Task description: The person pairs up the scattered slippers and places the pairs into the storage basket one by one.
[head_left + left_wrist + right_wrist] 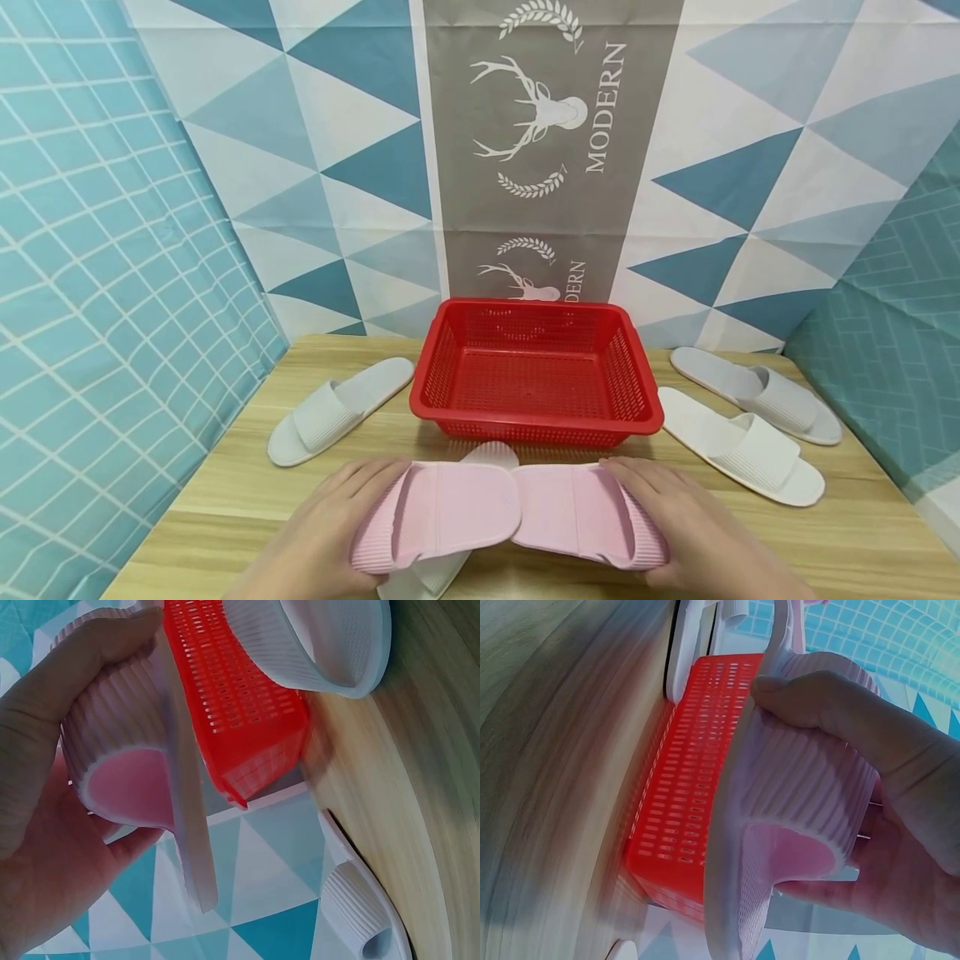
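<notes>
L grip (326,525) & R grip (686,525) each pinch 1 slipper, L pink slipper (476,504) & R pink slipper (551,508), round straps, prob. for firm hold; ends meet before red basket (536,428).

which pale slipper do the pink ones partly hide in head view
The pale slipper in front of the red basket; the pink slippers hide none of the other three.

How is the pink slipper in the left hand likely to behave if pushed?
The pink slipper seems fairly stiff along its sole, which looks nearly straight beyond the grip of the left hand. Its strap may squash, being a hollow arch. It probably won't roll, given the broad, flat sole.
</notes>
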Action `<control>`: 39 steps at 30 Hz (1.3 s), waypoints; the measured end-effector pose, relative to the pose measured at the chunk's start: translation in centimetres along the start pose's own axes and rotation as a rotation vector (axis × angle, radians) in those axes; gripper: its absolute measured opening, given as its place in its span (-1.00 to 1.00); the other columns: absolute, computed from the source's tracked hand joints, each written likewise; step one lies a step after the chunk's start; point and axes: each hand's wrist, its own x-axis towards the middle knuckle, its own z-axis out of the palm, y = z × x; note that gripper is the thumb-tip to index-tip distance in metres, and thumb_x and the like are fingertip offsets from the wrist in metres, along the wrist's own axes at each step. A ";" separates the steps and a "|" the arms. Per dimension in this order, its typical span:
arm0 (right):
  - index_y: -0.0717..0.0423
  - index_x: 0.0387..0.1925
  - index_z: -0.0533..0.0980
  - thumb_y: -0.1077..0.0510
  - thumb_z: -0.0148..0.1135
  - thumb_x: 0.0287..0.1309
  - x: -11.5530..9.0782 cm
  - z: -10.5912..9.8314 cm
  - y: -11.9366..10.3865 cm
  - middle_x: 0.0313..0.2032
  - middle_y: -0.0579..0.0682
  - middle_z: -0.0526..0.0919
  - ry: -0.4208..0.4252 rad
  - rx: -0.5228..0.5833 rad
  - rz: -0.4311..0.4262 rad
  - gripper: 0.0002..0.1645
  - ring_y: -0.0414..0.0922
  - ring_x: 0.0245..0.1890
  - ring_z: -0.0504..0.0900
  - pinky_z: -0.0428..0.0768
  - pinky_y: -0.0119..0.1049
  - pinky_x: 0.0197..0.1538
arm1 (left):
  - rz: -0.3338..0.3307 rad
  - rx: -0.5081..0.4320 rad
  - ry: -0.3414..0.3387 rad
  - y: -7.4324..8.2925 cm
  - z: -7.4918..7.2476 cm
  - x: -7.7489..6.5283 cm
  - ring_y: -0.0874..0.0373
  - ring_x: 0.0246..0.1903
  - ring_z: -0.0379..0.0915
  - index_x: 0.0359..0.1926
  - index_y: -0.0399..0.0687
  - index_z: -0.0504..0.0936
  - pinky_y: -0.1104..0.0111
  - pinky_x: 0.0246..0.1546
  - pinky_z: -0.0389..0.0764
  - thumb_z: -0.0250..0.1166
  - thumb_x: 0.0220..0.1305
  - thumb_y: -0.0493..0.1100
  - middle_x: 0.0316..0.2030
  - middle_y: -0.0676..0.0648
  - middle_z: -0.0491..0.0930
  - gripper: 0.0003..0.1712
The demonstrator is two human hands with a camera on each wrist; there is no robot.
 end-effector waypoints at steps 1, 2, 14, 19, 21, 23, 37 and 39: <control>-0.38 0.37 0.20 -0.11 0.65 -0.50 0.0 -0.1 0.0 0.27 -0.35 0.38 -0.016 0.017 0.014 0.26 -0.17 0.27 0.37 0.56 0.02 0.19 | 0.003 0.001 -0.005 0.0 0.0 0.1 0.27 0.16 0.36 0.34 0.18 0.33 0.19 0.09 0.60 0.65 -0.62 0.01 0.20 0.26 0.45 0.27; -0.39 0.37 0.20 -0.12 0.65 -0.50 0.1 -0.1 0.0 0.27 -0.35 0.37 -0.032 0.030 0.028 0.27 -0.16 0.28 0.36 0.56 0.04 0.19 | 0.006 0.000 -0.010 0.0 0.1 0.1 0.27 0.16 0.36 0.35 0.18 0.33 0.19 0.09 0.60 0.65 -0.61 0.01 0.20 0.25 0.45 0.27; -0.40 0.36 0.21 -0.20 0.63 -0.50 0.5 0.1 -0.1 0.26 -0.39 0.37 -0.019 0.007 0.018 0.25 -0.21 0.26 0.36 0.58 0.00 0.17 | -0.037 -0.027 -0.087 0.3 0.1 0.3 0.24 0.19 0.34 0.36 0.19 0.31 0.14 0.12 0.58 0.65 -0.56 0.04 0.22 0.24 0.43 0.26; -0.32 0.36 0.24 -0.21 0.65 -0.55 0.7 0.3 -0.1 0.23 -0.38 0.40 0.035 -0.049 -0.053 0.27 -0.24 0.23 0.39 0.57 0.00 0.18 | -0.022 -0.020 -0.077 0.3 0.4 0.4 0.24 0.19 0.34 0.35 0.18 0.33 0.17 0.12 0.59 0.64 -0.54 0.01 0.23 0.24 0.43 0.22; -0.27 0.35 0.26 -0.20 0.65 -0.57 0.7 0.5 -0.1 0.22 -0.35 0.43 0.053 -0.064 -0.078 0.28 -0.23 0.22 0.40 0.56 0.01 0.19 | -0.009 -0.018 -0.060 0.3 0.4 0.5 0.24 0.19 0.35 0.33 0.16 0.35 0.19 0.12 0.58 0.63 -0.55 -0.02 0.22 0.23 0.44 0.21; -0.24 0.34 0.28 -0.19 0.66 -0.59 0.8 0.6 -0.1 0.22 -0.34 0.44 0.064 -0.065 -0.092 0.28 -0.22 0.21 0.41 0.54 0.03 0.21 | 0.002 -0.019 -0.046 0.3 0.5 0.6 0.24 0.19 0.35 0.32 0.14 0.37 0.20 0.12 0.58 0.63 -0.56 -0.04 0.21 0.23 0.44 0.20; -0.21 0.32 0.31 -0.16 0.67 -0.58 0.8 0.9 -0.2 0.19 -0.33 0.47 0.125 -0.113 -0.152 0.25 -0.25 0.18 0.43 0.57 -0.04 0.18 | 0.041 0.007 -0.008 0.4 0.4 0.6 0.23 0.17 0.37 0.30 0.08 0.39 0.21 0.14 0.55 0.62 -0.62 -0.08 0.20 0.20 0.47 0.21; -0.23 0.32 0.30 -0.15 0.67 -0.57 0.9 0.8 -0.3 0.19 -0.33 0.47 0.106 -0.099 -0.139 0.24 -0.24 0.19 0.43 0.57 -0.03 0.18 | 0.030 0.004 -0.022 0.4 0.3 0.6 0.23 0.18 0.37 0.31 0.09 0.38 0.21 0.14 0.56 0.62 -0.61 -0.08 0.20 0.21 0.46 0.20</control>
